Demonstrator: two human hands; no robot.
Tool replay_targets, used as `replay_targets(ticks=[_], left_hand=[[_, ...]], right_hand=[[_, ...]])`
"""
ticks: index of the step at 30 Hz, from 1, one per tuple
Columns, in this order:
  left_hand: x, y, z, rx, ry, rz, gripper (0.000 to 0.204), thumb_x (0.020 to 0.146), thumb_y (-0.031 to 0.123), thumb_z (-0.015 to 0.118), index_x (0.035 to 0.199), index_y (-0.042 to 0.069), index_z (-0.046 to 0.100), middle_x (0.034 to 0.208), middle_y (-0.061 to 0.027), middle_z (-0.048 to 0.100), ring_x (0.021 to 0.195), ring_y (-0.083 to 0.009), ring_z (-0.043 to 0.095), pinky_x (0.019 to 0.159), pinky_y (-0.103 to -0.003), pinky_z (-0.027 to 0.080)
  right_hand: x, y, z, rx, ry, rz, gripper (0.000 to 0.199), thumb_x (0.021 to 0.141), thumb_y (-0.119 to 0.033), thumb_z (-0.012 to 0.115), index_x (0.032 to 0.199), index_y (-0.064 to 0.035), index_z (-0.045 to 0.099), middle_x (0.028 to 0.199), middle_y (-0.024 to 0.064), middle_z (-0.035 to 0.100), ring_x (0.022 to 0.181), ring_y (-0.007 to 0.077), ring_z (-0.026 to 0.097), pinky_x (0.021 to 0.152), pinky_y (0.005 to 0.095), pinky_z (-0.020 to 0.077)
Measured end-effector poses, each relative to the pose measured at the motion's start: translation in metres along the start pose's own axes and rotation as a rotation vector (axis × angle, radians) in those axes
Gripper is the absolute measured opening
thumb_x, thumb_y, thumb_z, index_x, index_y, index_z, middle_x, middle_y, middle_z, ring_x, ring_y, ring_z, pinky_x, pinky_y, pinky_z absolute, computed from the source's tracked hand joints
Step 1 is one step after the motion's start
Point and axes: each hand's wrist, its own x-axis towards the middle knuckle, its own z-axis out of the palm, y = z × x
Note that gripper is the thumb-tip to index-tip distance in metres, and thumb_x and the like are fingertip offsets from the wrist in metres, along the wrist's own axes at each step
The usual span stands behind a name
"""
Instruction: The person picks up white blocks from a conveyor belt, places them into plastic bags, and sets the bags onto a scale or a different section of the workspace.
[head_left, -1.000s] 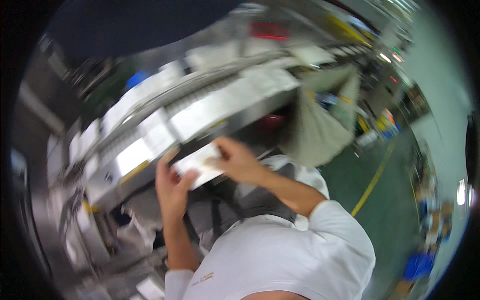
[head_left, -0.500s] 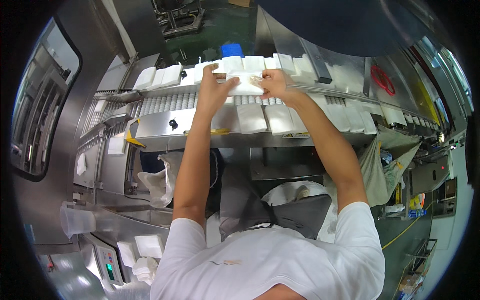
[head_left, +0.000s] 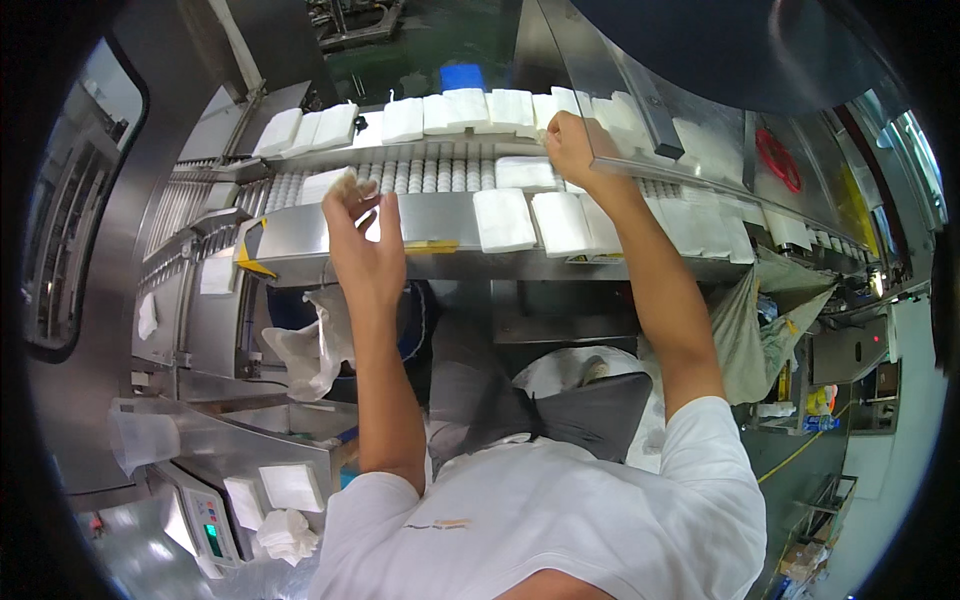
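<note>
White tissue stacks (head_left: 505, 218) lie in rows on a steel conveyor (head_left: 440, 178) in front of me. My left hand (head_left: 362, 235) hovers over the conveyor's near edge with its fingers closed on a small crumpled piece of white tissue (head_left: 347, 185). My right hand (head_left: 570, 145) reaches farther, to the back row of stacks (head_left: 470, 108), and rests against one beside a clear guard panel (head_left: 690, 130); whether it grips the stack is hidden.
A white bag (head_left: 305, 345) hangs under the conveyor at the left. A steel control box with a small screen (head_left: 215, 520) and loose tissue sits lower left. A grey sack (head_left: 760, 320) hangs at the right. Green floor lies beyond.
My head has turned from the side to face the conveyor. My left hand has pulled back from the far row toward the near edge. My right hand has stayed at the far row.
</note>
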Motion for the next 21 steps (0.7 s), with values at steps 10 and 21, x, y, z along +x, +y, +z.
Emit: replay_targets(ticks=[10,21], left_hand=[[-0.140,0.004,-0.008,-0.317,-0.321,-0.158,0.041,0.101,0.002,0.066,0.139,0.000,0.052,0.123,-0.0122,0.067,0.113,-0.0177,0.066,0.101,-0.032,0.051],[-0.169,0.000,-0.019,-0.225,-0.399,-0.254,0.039,0.098,0.003,0.069,0.136,0.003,0.058,0.117,-0.0108,0.072,0.104,-0.0175,0.069,0.094,-0.033,0.056]], right_hand=[[-0.097,-0.031,0.025,0.078,0.175,-0.674,0.089,0.075,-0.046,0.087,0.139,0.0056,0.052,0.140,0.0266,0.052,0.134,0.0449,0.047,0.115,0.0547,0.0363],[-0.127,-0.060,0.048,-0.027,0.017,-0.732,0.086,0.082,-0.041,0.080,0.146,0.0046,0.046,0.149,0.0260,0.046,0.147,0.0445,0.035,0.123,0.0563,0.0264]])
